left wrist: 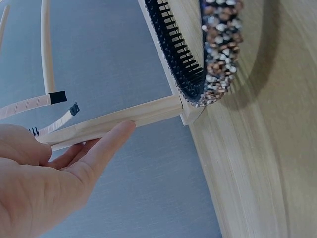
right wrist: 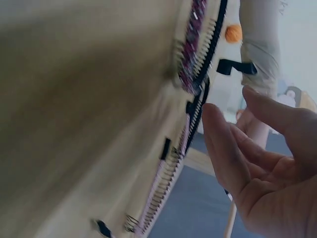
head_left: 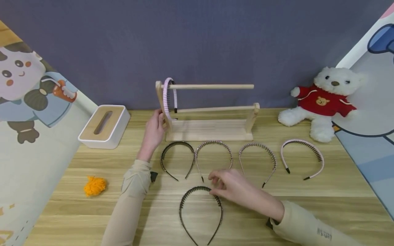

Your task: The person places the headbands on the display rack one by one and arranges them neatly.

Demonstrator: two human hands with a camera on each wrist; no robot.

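Observation:
A pink toothed headband (head_left: 166, 99) hangs at the left end of a wooden rack (head_left: 209, 130). My left hand (head_left: 154, 131) holds the rack's left upright (left wrist: 114, 116), with fingers along and behind it in the left wrist view. My right hand (head_left: 232, 186), fingers loosely bent and holding nothing, hovers at the upper right of the front dark headband (head_left: 200, 188). Behind it lie a dark sparkly headband (head_left: 178, 143), two beaded headbands (head_left: 213, 142) (head_left: 258, 145) and a second pink headband (head_left: 320, 158). In the right wrist view, beaded headbands (right wrist: 189, 54) lie beyond the fingertips.
A white tissue box with a wooden lid (head_left: 123, 124) stands at the back left. An orange yarn tuft (head_left: 94, 186) lies on the left side of the table (head_left: 154, 218). At the back right sits a white teddy bear in a red hoodie (head_left: 321, 99). A dark panel (head_left: 197, 41) closes the back.

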